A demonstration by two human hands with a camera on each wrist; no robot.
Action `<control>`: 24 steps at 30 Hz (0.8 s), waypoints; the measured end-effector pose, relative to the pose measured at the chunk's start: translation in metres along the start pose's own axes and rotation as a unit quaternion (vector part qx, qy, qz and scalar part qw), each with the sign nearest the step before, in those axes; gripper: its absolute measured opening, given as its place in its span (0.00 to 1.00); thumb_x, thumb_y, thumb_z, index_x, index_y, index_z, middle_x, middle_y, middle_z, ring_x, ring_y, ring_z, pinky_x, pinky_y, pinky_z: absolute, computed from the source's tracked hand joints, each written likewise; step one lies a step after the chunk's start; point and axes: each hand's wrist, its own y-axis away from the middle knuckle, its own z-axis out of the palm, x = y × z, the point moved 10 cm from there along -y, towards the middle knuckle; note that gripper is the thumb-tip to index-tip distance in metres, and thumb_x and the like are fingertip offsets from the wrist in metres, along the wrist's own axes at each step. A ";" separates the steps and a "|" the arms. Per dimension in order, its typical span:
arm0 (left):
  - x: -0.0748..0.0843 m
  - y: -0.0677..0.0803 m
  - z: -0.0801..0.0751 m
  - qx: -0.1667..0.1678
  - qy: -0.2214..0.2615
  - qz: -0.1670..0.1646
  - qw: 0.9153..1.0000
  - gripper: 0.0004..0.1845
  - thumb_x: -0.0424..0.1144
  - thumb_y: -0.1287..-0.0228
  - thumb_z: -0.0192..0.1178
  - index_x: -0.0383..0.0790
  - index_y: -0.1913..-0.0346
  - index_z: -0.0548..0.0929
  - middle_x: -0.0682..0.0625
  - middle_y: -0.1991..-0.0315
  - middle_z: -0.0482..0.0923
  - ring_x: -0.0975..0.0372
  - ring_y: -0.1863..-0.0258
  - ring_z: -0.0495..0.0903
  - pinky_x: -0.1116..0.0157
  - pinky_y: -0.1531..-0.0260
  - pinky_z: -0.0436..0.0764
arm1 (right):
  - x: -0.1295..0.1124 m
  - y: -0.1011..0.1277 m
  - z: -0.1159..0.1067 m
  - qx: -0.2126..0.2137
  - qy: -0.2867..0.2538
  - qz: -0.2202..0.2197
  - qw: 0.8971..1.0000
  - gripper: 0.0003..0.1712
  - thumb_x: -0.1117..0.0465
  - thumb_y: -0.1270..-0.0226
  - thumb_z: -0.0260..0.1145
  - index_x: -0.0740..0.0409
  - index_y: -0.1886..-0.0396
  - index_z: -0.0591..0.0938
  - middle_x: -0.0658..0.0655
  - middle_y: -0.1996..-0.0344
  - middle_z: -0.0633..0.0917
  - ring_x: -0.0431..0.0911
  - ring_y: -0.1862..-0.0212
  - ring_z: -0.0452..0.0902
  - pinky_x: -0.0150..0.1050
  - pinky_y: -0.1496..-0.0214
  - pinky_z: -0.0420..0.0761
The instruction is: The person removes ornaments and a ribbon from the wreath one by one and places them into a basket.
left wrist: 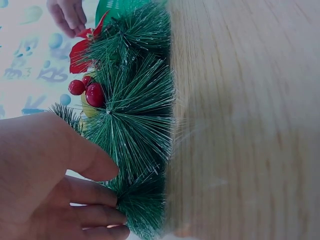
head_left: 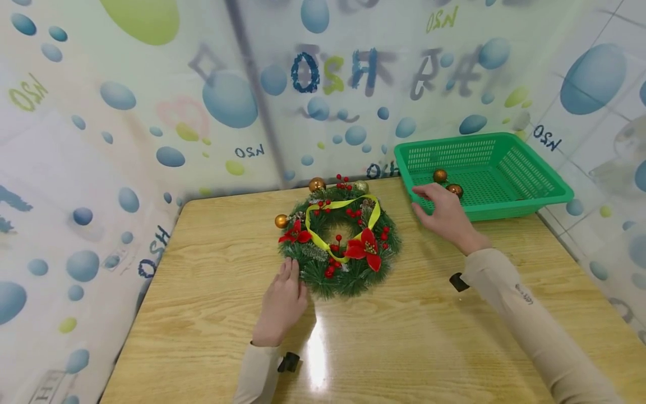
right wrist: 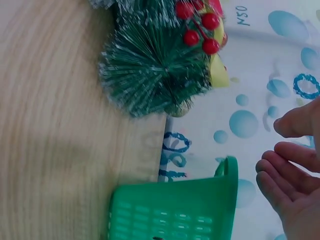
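Inside the green basket lie two gold baubles; the right hand hovers released, the left hand flat against the wreath.

- Support surface: a wooden table with a light, glossy top; a bright reflection shows near its front edge.
- On the table, centre rear: a green pine wreath lying flat, fitted with red flowers, red berries, a yellow ribbon and gold balls.
- On the table, right rear corner: a green perforated plastic basket, standing apart from the wreath.
- The left hand rests on the table, fingers touching the wreath's near-left edge.
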 end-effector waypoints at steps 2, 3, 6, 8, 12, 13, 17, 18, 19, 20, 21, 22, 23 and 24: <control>0.000 0.000 0.000 0.002 -0.001 0.000 1.000 0.30 0.36 0.25 0.49 0.19 0.27 0.62 0.25 0.26 0.60 0.37 0.26 0.63 0.44 0.27 0.67 | -0.004 0.002 0.003 0.003 0.000 -0.006 1.000 0.19 0.69 0.33 0.67 0.71 0.43 0.81 0.70 0.49 0.84 0.63 0.49 0.82 0.60 0.48 0.84; 0.000 0.000 0.000 0.002 0.000 0.000 1.000 0.30 0.36 0.25 0.49 0.19 0.27 0.62 0.25 0.26 0.60 0.37 0.26 0.63 0.44 0.27 0.67 | -0.005 0.003 0.004 0.004 0.002 -0.010 1.000 0.19 0.69 0.33 0.67 0.71 0.44 0.81 0.70 0.49 0.84 0.63 0.50 0.82 0.59 0.49 0.85; 0.000 -0.001 0.001 0.000 0.001 0.000 1.000 0.31 0.37 0.25 0.49 0.20 0.27 0.62 0.26 0.26 0.59 0.37 0.26 0.62 0.44 0.26 0.67 | -0.008 0.007 0.010 0.002 0.003 -0.016 1.000 0.19 0.69 0.34 0.68 0.71 0.44 0.82 0.69 0.50 0.84 0.62 0.52 0.83 0.58 0.51 0.85; 0.000 -0.001 0.001 -0.003 0.001 0.000 1.000 0.31 0.37 0.25 0.49 0.20 0.27 0.61 0.26 0.26 0.59 0.37 0.25 0.62 0.44 0.26 0.66 | -0.011 0.010 0.014 -0.006 0.003 -0.016 1.000 0.19 0.69 0.34 0.67 0.71 0.44 0.81 0.69 0.50 0.85 0.61 0.51 0.82 0.58 0.50 0.85; 0.001 -0.002 0.001 -0.006 0.004 0.000 1.000 0.32 0.36 0.26 0.49 0.20 0.26 0.60 0.26 0.26 0.58 0.37 0.25 0.61 0.44 0.26 0.66 | -0.015 0.015 0.025 -0.025 -0.003 -0.017 1.000 0.21 0.69 0.33 0.67 0.71 0.42 0.81 0.69 0.48 0.84 0.61 0.48 0.82 0.59 0.47 0.84; 0.001 -0.001 0.001 -0.004 0.005 0.001 1.000 0.32 0.36 0.26 0.49 0.20 0.27 0.60 0.25 0.26 0.59 0.37 0.25 0.62 0.44 0.26 0.66 | -0.017 0.016 0.028 -0.030 -0.005 -0.016 0.999 0.21 0.69 0.33 0.67 0.71 0.42 0.81 0.69 0.47 0.84 0.61 0.47 0.81 0.59 0.46 0.84; 0.001 -0.002 0.001 0.000 0.007 0.002 1.000 0.32 0.36 0.26 0.50 0.19 0.27 0.60 0.25 0.26 0.59 0.37 0.26 0.62 0.43 0.27 0.67 | -0.020 0.023 0.039 -0.049 -0.013 -0.012 0.999 0.22 0.69 0.33 0.67 0.72 0.41 0.80 0.69 0.46 0.83 0.63 0.46 0.81 0.60 0.46 0.84; 0.001 -0.002 0.001 0.001 0.006 0.002 1.000 0.32 0.36 0.26 0.50 0.19 0.27 0.60 0.25 0.26 0.59 0.37 0.26 0.62 0.43 0.27 0.68 | -0.020 0.024 0.042 -0.053 -0.012 -0.012 0.998 0.22 0.69 0.33 0.67 0.72 0.41 0.80 0.70 0.46 0.83 0.63 0.46 0.81 0.60 0.46 0.84; 0.000 -0.002 0.001 0.001 0.006 0.002 1.000 0.32 0.36 0.26 0.50 0.19 0.27 0.60 0.25 0.26 0.59 0.37 0.26 0.62 0.43 0.27 0.68 | -0.020 0.026 0.045 -0.059 -0.014 -0.010 0.998 0.22 0.69 0.32 0.66 0.72 0.40 0.79 0.69 0.45 0.83 0.63 0.45 0.81 0.60 0.45 0.84; 0.000 -0.002 0.001 0.001 0.005 0.002 1.000 0.32 0.36 0.26 0.50 0.19 0.27 0.60 0.25 0.26 0.59 0.37 0.26 0.62 0.43 0.27 0.68 | -0.020 0.028 0.048 -0.065 -0.017 -0.010 0.998 0.22 0.70 0.33 0.66 0.72 0.40 0.79 0.70 0.45 0.83 0.63 0.45 0.82 0.60 0.45 0.85; 0.000 -0.002 0.001 0.000 0.004 0.001 1.000 0.32 0.36 0.26 0.50 0.19 0.27 0.60 0.25 0.26 0.59 0.37 0.25 0.62 0.43 0.27 0.68 | -0.020 0.029 0.051 -0.071 -0.019 -0.011 0.997 0.22 0.70 0.33 0.66 0.72 0.40 0.79 0.70 0.44 0.83 0.64 0.45 0.82 0.60 0.45 0.85; 0.000 -0.002 0.001 0.000 0.004 0.001 1.000 0.32 0.36 0.26 0.50 0.19 0.27 0.60 0.25 0.26 0.59 0.37 0.25 0.62 0.43 0.28 0.68 | -0.019 0.031 0.054 -0.078 -0.020 -0.009 0.997 0.23 0.71 0.33 0.65 0.73 0.39 0.78 0.71 0.43 0.83 0.64 0.45 0.82 0.60 0.45 0.85; 0.000 -0.002 0.002 0.000 0.005 0.001 1.000 0.32 0.36 0.26 0.50 0.19 0.27 0.60 0.25 0.26 0.59 0.37 0.25 0.62 0.43 0.28 0.69 | -0.018 0.033 0.057 -0.086 -0.022 -0.006 0.996 0.23 0.71 0.33 0.65 0.73 0.38 0.78 0.71 0.42 0.82 0.64 0.44 0.82 0.60 0.44 0.85; 0.000 -0.002 0.002 0.001 0.004 0.002 1.000 0.32 0.36 0.26 0.50 0.19 0.27 0.60 0.25 0.26 0.59 0.37 0.25 0.62 0.43 0.28 0.69 | -0.017 0.035 0.061 -0.094 -0.021 -0.004 0.995 0.24 0.71 0.33 0.64 0.73 0.38 0.77 0.71 0.41 0.82 0.65 0.43 0.81 0.60 0.43 0.84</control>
